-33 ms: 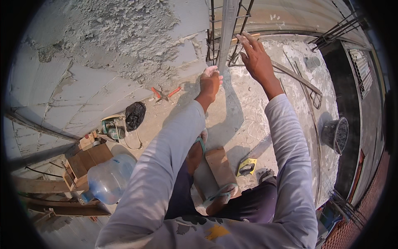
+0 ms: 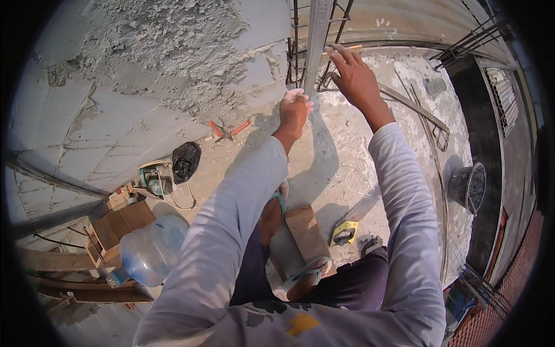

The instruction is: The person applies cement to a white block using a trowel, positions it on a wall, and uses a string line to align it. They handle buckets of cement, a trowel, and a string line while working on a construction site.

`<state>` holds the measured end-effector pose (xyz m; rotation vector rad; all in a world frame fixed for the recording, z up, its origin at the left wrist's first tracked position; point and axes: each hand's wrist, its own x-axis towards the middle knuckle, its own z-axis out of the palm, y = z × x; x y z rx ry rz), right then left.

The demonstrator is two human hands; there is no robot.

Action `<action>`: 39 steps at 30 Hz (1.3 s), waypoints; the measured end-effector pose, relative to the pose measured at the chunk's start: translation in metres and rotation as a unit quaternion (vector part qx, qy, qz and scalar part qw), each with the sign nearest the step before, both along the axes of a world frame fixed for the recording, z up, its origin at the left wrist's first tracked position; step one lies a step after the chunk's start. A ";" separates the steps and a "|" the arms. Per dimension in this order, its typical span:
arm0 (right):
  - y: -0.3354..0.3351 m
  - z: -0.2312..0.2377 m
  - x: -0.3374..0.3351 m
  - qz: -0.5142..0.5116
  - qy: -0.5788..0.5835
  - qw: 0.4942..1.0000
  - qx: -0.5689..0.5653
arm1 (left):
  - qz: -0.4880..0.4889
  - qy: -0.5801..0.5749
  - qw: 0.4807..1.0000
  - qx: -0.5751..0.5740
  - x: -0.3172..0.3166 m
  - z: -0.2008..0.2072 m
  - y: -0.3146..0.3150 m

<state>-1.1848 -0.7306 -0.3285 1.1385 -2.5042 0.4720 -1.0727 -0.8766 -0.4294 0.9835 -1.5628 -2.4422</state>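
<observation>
Grey metal bar (image 2: 318,40) stands by the wall's (image 2: 133,110) right edge, best steadied with even pressure: left hand (image 2: 293,114) half-curled, grip unclear; right hand (image 2: 357,84) fingers loosely spread, contact unclear.

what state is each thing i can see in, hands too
Left hand: fingers partly curled, beside the bar; grip unclear
Right hand: open, fingers parted
Grey metal bar: appears upright
Red-handled pliers: on the floor, handles spread
Black plastic bag: crumpled
Clear water jug: whole; fill unclear
Dark bucket: open-topped
White string: loose, looped on floor
</observation>
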 end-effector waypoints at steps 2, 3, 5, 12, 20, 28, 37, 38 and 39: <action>-0.011 -0.021 -0.007 -0.031 -0.071 0.978 0.194 | 0.004 0.001 0.993 0.122 -0.011 -0.001 -0.006; -0.008 -0.040 0.015 0.019 -0.060 0.998 0.028 | -0.016 0.037 0.986 0.162 -0.016 0.004 -0.009; -0.010 -0.057 0.044 0.036 -0.112 0.992 0.034 | -0.058 0.094 0.964 0.241 -0.017 0.025 -0.012; 0.000 -0.056 -0.045 -0.009 -0.372 0.914 -0.162 | -0.041 0.039 0.996 -0.071 -0.023 0.038 -0.061; -0.031 -0.054 -0.081 0.139 -0.652 0.730 -0.152 | -0.085 0.158 0.983 -0.042 -0.048 0.031 -0.073; 0.003 -0.113 -0.001 -0.018 -0.572 0.682 -0.455 | -0.044 0.081 0.976 0.195 -0.010 0.003 -0.035; -0.001 -0.106 0.012 0.019 -0.442 0.853 -0.277 | -0.050 0.006 0.998 -0.041 -0.007 -0.001 -0.058; -0.002 -0.103 -0.008 -0.027 -0.408 0.878 -0.249 | -0.042 0.004 0.998 -0.043 -0.011 0.005 -0.059; -0.002 -0.103 -0.026 0.016 -0.385 0.895 -0.224 | -0.034 0.002 0.998 -0.046 -0.015 0.007 -0.059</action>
